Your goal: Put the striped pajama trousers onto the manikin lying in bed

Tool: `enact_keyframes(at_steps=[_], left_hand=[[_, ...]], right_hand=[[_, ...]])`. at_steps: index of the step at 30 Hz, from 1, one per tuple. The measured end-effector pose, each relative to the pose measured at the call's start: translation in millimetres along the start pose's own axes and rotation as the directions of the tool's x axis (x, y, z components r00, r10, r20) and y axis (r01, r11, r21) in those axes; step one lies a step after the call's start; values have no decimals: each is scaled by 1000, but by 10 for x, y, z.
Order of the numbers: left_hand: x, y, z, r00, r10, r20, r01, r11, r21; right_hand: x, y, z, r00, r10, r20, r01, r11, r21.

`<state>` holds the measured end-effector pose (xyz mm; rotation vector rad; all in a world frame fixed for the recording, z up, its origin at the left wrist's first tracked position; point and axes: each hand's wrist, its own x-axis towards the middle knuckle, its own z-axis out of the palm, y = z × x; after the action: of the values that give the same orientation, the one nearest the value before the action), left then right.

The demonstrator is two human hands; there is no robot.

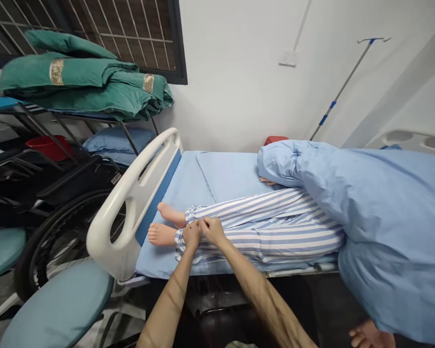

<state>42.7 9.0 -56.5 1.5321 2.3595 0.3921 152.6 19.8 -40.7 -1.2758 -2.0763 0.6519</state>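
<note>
A manikin-like figure lies on the bed, its two bare feet (162,234) pointing toward the footboard. Blue-and-white striped trousers (275,237) cover its legs down to the ankles. My left hand (192,234) is closed on the trouser cloth just above the nearer ankle. Right beside it, nearly touching, my right hand (213,230) is closed on the same cloth, thumb uppermost. The cloth inside my fingers is mostly hidden. A bunched light blue quilt (377,193) covers the figure from the thighs up.
At the left stands the white footboard (110,241), with a wheelchair wheel (39,246) and a teal stool (63,304) beside it. Folded green bedding (83,87) lies behind. An IV pole (342,89) rises by the wall. A hand (371,334) hangs below the quilt.
</note>
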Motion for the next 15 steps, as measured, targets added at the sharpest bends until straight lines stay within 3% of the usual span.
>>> enact_keyframes(at_steps=[4, 10, 13, 15], left_hand=[[6, -78, 45, 999, 48, -1, -48, 998, -48], [34, -93, 74, 1000, 21, -22, -25, 986, -163], [118, -96, 29, 1000, 20, -14, -24, 927, -375], [182, -72, -37, 1000, 11, 19, 1, 825, -566]], right_hand=[[-51, -24, 342, 990, 142, -24, -144, 987, -74], [-72, 101, 389, 972, 228, -53, -230, 973, -36], [-34, 75, 342, 959, 271, -77, -270, 962, 31], [-18, 55, 316, 953, 290, -87, -283, 955, 86]])
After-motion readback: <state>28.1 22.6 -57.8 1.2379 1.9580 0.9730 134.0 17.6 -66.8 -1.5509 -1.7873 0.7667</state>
